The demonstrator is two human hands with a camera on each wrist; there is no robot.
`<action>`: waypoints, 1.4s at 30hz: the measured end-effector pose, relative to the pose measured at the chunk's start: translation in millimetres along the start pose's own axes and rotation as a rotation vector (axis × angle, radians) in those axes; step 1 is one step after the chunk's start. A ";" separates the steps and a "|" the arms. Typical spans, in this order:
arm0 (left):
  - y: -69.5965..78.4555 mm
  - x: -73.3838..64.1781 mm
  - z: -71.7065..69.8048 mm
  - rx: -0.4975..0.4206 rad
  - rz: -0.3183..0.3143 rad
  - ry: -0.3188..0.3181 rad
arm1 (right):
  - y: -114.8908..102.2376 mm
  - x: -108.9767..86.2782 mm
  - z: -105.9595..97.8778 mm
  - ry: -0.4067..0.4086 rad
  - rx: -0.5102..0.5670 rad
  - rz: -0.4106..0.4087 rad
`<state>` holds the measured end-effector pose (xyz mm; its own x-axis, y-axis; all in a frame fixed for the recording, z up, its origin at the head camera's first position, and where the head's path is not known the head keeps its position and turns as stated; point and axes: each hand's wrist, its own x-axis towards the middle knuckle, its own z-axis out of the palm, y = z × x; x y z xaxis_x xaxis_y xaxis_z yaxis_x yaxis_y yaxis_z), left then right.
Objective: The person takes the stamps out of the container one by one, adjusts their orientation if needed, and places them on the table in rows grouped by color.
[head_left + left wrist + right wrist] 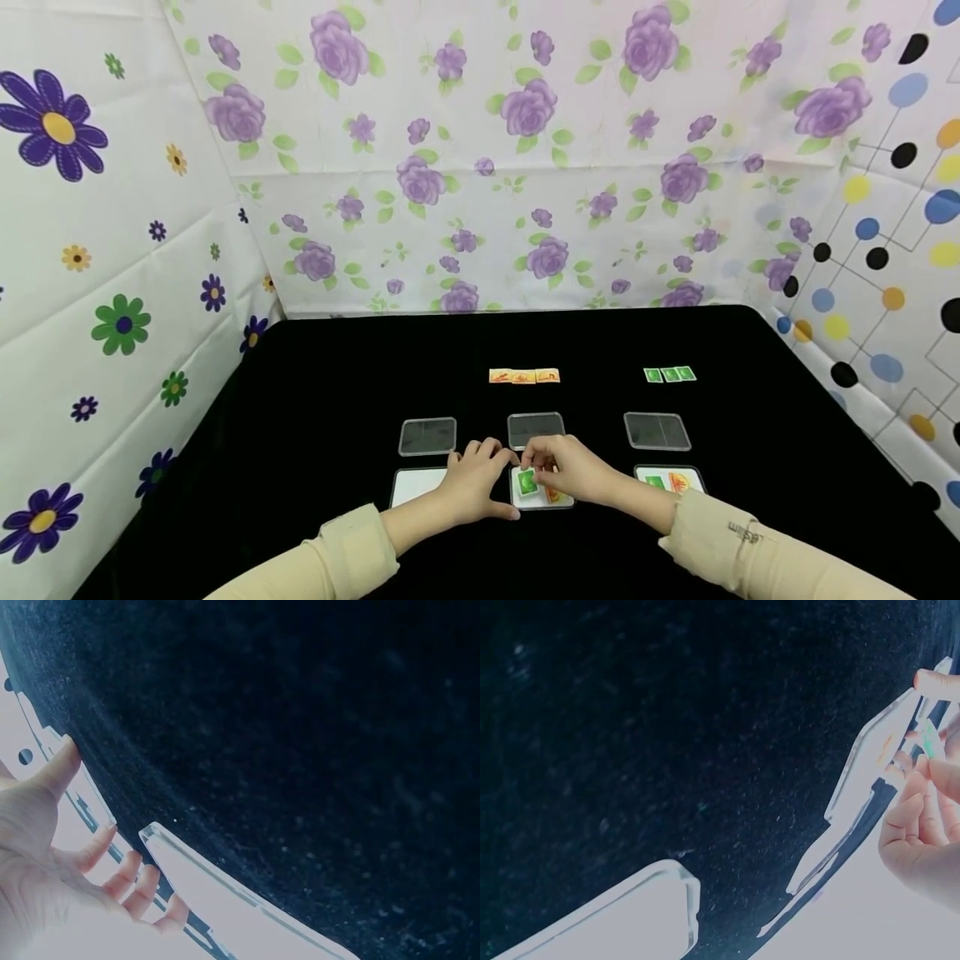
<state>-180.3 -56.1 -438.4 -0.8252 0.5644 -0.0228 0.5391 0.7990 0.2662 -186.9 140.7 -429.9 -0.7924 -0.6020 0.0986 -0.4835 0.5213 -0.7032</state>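
My right hand (573, 471) pinches a small green card (527, 482) between thumb and fingertips, over the left half of the middle white tray (517, 500). In the right wrist view the same green card (930, 740) is seen nearly edge-on, tilted. An orange picture card (556, 495) lies in that tray's right half, partly behind the right hand. My left hand (476, 483) has its thumb and fingers spread along the tray's left side. The left wrist view shows the thumb (64, 761) and index fingertip close to the tray's edge.
A white tray (412, 485) stands left, partly behind the left hand. The right tray (641, 473) bears a green and an orange card. Behind are three clear, rounded trays (427, 437). Farther back lie orange cards (523, 377) and green cards (670, 374) on the black cloth (337, 400).
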 end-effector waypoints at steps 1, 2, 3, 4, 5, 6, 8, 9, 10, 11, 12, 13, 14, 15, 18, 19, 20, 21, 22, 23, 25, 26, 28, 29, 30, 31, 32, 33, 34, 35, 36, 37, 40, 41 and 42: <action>-0.1 -0.5 0.3 0.001 -0.001 -0.003 | 0.4 -0.3 -0.2 0.000 0.000 0.001; -0.2 -1.0 0.5 0.002 -0.001 -0.004 | 0.6 -0.6 -0.5 0.002 0.003 0.002; -0.4 -1.3 0.7 0.003 0.000 -0.003 | 0.7 -0.8 -1.0 0.008 0.004 0.003; -0.5 -1.5 0.3 0.005 0.002 0.000 | 0.8 -0.8 -1.7 0.014 0.006 0.002; -0.8 -1.6 0.2 0.008 0.002 0.004 | 0.9 -0.6 -2.5 0.021 0.004 0.001; -1.1 -1.8 -0.1 0.009 0.004 0.009 | 1.2 -0.2 -3.3 0.028 0.003 -0.002; -1.9 -1.9 -0.5 0.006 0.006 0.019 | 1.5 0.6 -5.0 0.041 0.000 -0.006; -2.2 -2.1 -0.8 0.002 0.008 0.023 | 1.7 1.0 -5.8 0.045 -0.004 -0.009; -2.5 -2.3 -1.1 0.001 0.006 0.023 | 2.1 1.4 -6.6 0.047 -0.007 -0.012; -3.0 -2.4 -1.0 -0.002 0.005 0.021 | 2.1 1.8 -7.4 0.048 -0.011 -0.014; -3.3 -2.5 -1.0 -0.005 0.005 0.022 | 2.1 2.1 -8.3 0.050 -0.016 -0.016; -3.8 -2.4 -0.8 -0.007 0.004 0.021 | 2.2 2.4 -9.3 0.052 -0.022 -0.016; -4.2 -2.2 -0.8 -0.008 0.003 0.020 | 2.2 2.9 -10.5 0.056 -0.026 -0.017; -4.5 -1.8 -0.9 -0.008 0.002 0.019 | 2.2 3.4 -11.8 0.060 -0.029 -0.017; -5.4 -0.3 -0.9 -0.004 0.000 0.018 | 1.1 5.6 -17.2 0.071 -0.035 -0.015; -5.5 0.3 -1.2 -0.003 -0.001 0.017 | 0.4 6.5 -19.4 0.076 -0.036 -0.017; -5.5 0.8 -1.5 -0.004 -0.001 0.016 | -0.1 7.3 -21.7 0.082 -0.035 -0.020; -5.3 1.1 -2.1 -0.003 -0.001 0.016 | -0.6 8.3 -24.0 0.088 -0.037 -0.024; -5.3 1.5 -2.3 -0.002 -0.001 0.015 | -1.3 9.2 -26.4 0.093 -0.038 -0.028; -5.2 1.9 -2.6 -0.002 -0.001 0.014 | -1.6 10.1 -28.6 0.099 -0.041 -0.036; -4.7 2.2 -3.3 -0.002 -0.001 0.014 | -1.9 11.6 -33.1 0.111 -0.053 -0.048; -4.6 2.4 -3.4 -0.001 -0.001 0.014 | -1.8 12.2 -35.2 0.116 -0.055 -0.051; -4.2 2.6 -3.4 0.001 0.001 0.015 | -2.0 13.5 -39.4 0.125 -0.053 -0.053; -3.9 2.6 -3.5 0.001 0.000 0.013 | -1.9 14.0 -41.4 0.129 -0.052 -0.053; -3.7 2.6 -3.3 0.001 0.000 0.013 | -1.9 14.7 -43.3 0.134 -0.050 -0.051; -3.4 2.5 -3.2 0.003 0.000 0.012 | -2.0 15.3 -45.2 0.137 -0.042 -0.047; -3.3 2.4 -2.7 0.005 -0.002 0.010 | -1.6 16.0 -47.0 0.138 -0.039 -0.047; -2.9 2.2 -2.5 0.006 -0.004 0.009 | -1.4 16.6 -48.8 0.138 -0.037 -0.046; -2.6 2.0 -2.2 0.007 -0.005 0.008 | -1.2 17.1 -50.5 0.139 -0.038 -0.042; -2.3 1.7 -1.8 0.008 -0.007 0.006 | -0.7 17.7 -52.0 0.140 -0.039 -0.037; -2.1 1.6 -1.3 0.011 -0.006 0.006 | -0.3 18.0 -53.4 0.141 -0.040 -0.034; -1.4 1.3 -1.2 0.012 -0.007 0.006 | 0.4 18.1 -54.9 0.143 -0.041 -0.031; 0.0 1.1 -0.2 0.015 -0.005 0.007 | 3.4 17.8 -58.7 0.144 -0.043 -0.020; 0.4 1.0 0.1 0.016 -0.004 0.007 | 4.7 17.5 -59.7 0.145 -0.041 -0.018; 0.7 0.9 0.3 0.018 -0.003 0.006 | 6.1 16.9 -60.7 0.145 -0.041 -0.019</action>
<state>-180.6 -55.0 -438.6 -0.8276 0.5611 -0.0176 0.5399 0.8042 0.2484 -225.8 170.4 -389.8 -0.8269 -0.5199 0.2144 -0.5113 0.5364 -0.6714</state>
